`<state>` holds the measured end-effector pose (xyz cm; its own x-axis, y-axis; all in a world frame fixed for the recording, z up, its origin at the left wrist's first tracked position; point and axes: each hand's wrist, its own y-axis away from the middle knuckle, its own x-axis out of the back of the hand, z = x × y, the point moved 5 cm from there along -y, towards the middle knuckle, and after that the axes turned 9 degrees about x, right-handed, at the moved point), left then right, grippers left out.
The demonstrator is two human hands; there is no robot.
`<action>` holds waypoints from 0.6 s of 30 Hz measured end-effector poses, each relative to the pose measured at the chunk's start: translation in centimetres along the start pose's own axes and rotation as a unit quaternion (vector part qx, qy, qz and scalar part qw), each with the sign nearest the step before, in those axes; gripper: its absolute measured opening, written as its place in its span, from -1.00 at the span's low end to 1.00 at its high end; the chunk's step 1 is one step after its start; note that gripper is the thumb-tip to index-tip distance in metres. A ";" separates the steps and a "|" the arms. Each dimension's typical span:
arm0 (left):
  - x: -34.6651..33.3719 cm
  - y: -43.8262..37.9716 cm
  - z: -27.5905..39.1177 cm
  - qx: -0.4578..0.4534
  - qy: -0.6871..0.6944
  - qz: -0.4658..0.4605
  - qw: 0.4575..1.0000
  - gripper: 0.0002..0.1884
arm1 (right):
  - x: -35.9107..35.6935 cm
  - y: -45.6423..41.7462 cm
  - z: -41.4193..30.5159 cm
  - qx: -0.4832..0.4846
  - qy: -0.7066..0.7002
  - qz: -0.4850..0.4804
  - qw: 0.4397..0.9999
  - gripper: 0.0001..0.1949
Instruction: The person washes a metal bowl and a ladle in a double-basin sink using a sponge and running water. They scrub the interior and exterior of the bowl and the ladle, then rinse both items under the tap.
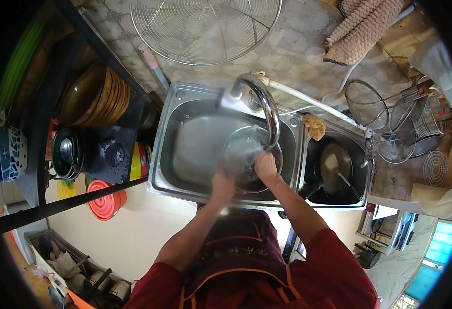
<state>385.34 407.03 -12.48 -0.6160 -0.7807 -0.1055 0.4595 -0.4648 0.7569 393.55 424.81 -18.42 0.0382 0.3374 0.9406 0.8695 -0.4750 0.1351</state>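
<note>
A round metal bowl (274,175) sits at the right side of the large stainless steel sink (164,154), under the curved chrome faucet (268,104). Water splashes inside the bowl. My left hand (223,185) is at the bowl's near left edge; it is blurred, and its fingers are partly hidden. My right hand (266,166) is curled over the bowl's right part, just below the faucet's spout. Whether it grips something is not visible.
To the right, a smaller sink (311,154) holds a pan and utensils, with a brown sponge or cloth (314,126) at its corner. Wire strainers (394,143) lie further right. A black shelf with stacked bowls (94,96) stands left. A large wire rack (206,31) leans behind.
</note>
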 end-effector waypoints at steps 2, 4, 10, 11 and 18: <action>-1.3 0.0 0.4 -0.024 -0.046 -0.009 0.999 -0.31 | -2.0 -2.0 1.6 -0.033 -0.060 0.003 0.998 -0.76; -1.6 -0.1 0.1 -0.047 -0.071 -0.002 0.996 -0.30 | -6.1 -2.8 0.6 0.019 -0.056 0.026 0.998 -0.73; -0.4 0.6 1.5 -0.008 0.034 -0.017 0.999 -0.31 | -0.8 -1.7 -1.3 0.035 -0.138 -0.018 0.990 -0.71; -1.0 1.5 1.5 0.003 0.018 -0.015 1.000 -0.32 | -0.3 -2.5 -2.0 0.007 -0.170 -0.035 0.985 -0.73; 1.1 -4.3 -1.4 -0.085 -0.038 0.017 0.995 -0.25 | -0.1 -0.1 -6.1 0.099 -0.049 -0.135 0.985 -0.77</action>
<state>383.53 407.58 -16.74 -0.6418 -0.7664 -0.0264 0.5792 -0.5070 0.6384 390.50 419.87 -16.60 -0.1685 0.5116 0.8425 0.9328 -0.1935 0.3040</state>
